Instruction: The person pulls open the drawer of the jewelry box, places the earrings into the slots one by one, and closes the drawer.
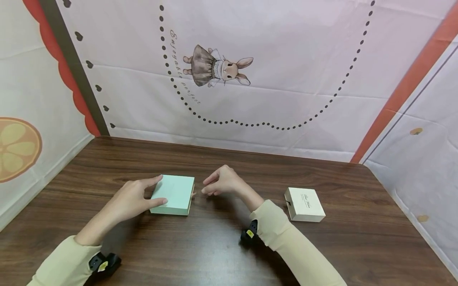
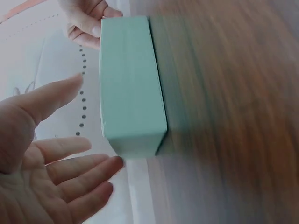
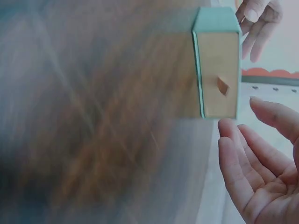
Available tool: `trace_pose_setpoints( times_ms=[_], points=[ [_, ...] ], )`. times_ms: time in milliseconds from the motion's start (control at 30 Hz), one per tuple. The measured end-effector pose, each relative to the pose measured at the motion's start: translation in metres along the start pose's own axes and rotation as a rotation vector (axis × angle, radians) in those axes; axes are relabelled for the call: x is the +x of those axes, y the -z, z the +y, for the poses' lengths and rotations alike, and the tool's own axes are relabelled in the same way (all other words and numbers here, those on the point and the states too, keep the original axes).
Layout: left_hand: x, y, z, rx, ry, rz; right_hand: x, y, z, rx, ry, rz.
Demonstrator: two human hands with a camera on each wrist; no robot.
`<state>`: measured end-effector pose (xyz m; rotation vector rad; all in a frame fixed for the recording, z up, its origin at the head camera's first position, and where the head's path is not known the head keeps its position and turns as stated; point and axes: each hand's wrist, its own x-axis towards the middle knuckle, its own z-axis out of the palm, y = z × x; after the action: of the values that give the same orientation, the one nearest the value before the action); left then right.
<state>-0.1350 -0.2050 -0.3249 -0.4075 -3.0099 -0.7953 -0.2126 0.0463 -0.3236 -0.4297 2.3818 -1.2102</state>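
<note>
Sleeves [image 1: 62,264] are cropped, left hand [image 1: 130,200] wide, right hand [image 1: 224,183] loosely bent, mint box [image 1: 176,191] between.

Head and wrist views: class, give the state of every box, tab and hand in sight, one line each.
Green box: closed, lying flat.
Ribbon tab: sticking out of the green box's end, not held.
White box: looks closed, lying flat.
Left hand: fingers spread at the green box; contact unclear.
Right hand: holding nothing, thumb and fingertips parted.
</note>
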Motion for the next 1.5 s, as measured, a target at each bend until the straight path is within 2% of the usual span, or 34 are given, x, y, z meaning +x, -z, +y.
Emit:
trace_pose_setpoints(
  times_ms=[200, 367, 767, 1033, 1300, 1500],
  points=[
    [0.007, -0.004, 0.013, -0.021, -0.04, 0.066, -0.008, 0.023, 0.004, -0.066, -0.002, 0.059],
    [0.018, -0.013, 0.02, -0.058, -0.06, 0.083, -0.018, 0.041, 0.008, -0.085, -0.013, 0.1],
    [0.04, -0.03, 0.044, -0.119, -0.139, 0.049, -0.043, 0.086, 0.025, -0.087, -0.054, 0.171],
    [0.052, -0.039, 0.067, -0.157, -0.136, -0.012, -0.061, 0.113, 0.037, -0.059, -0.068, 0.196],
    [0.064, -0.049, 0.089, -0.175, -0.164, -0.024, -0.08, 0.139, 0.053, -0.115, -0.119, 0.216],
    [0.073, -0.056, 0.104, -0.182, -0.174, -0.036, -0.092, 0.152, 0.064, -0.111, -0.124, 0.235]
  ],
)
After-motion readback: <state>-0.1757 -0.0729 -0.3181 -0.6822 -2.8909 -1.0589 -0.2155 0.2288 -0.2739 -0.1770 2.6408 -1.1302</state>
